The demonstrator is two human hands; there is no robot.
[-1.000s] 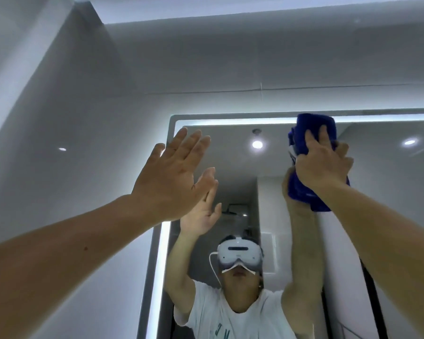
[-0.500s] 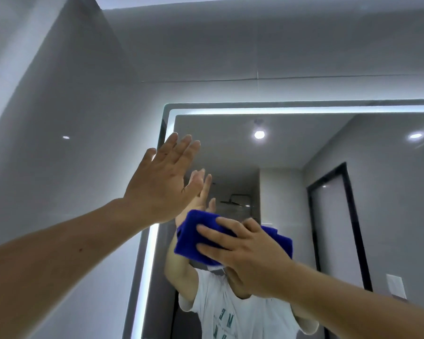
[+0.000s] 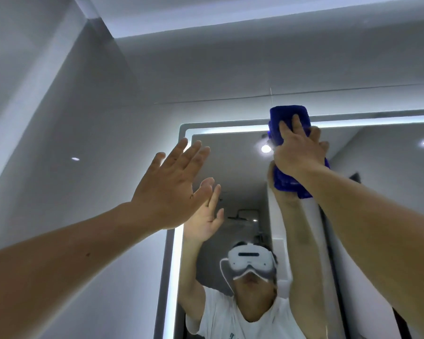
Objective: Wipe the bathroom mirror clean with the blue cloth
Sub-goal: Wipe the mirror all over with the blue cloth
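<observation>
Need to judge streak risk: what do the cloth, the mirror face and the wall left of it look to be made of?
Blue cloth: soft pile fabric, probably microfibre; fuzzy matte nap, bunched in the right hand.
Mirror: polished glass, sharp reflection, lit strip inside its edge.
Wall: glossy pale grey panel or tile; it mirrors a ceiling spot and shows a thin joint line higher up. Exact material unclear.

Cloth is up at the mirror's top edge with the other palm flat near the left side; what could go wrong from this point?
1. The blue cloth overlaps the lit top edge of the mirror and could slip off onto the wall.
2. The left hand is flat by the left edge; if it touches the glass, it may leave prints.
3. The right hand holds the bunched cloth, so little of it wipes.
</observation>
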